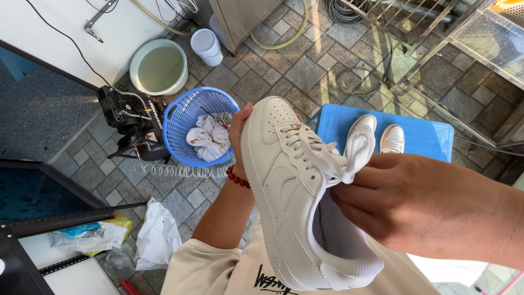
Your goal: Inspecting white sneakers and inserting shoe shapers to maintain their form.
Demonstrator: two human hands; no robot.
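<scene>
1. A person stood over a tiled floor [305, 71], holding a white sneaker [289, 186] up in front of the chest with both hands; the shoe was off the floor, carried between the two hands.
2. Its long axis ran from the toe, up and away from the body, down to the heel near the person's cream shirt [218, 273]; the sole faced left.
3. The left hand [238, 134] gripped the toe end from the sole side, fingers curled around the edge; a red bead bracelet [238, 178] sat on that wrist.
4. The right hand [415, 202] was closed at the shoe's opening, pinching the white tongue [357, 150] and pulling it upward; this hand lay nearer the heel.
5. Beyond the shoe, well apart, a blue stool [431, 139] carried two more white sneakers [392, 139]; to the left a blue basket [188, 117] held white cloths [210, 139], beside a green basin [159, 68].
</scene>
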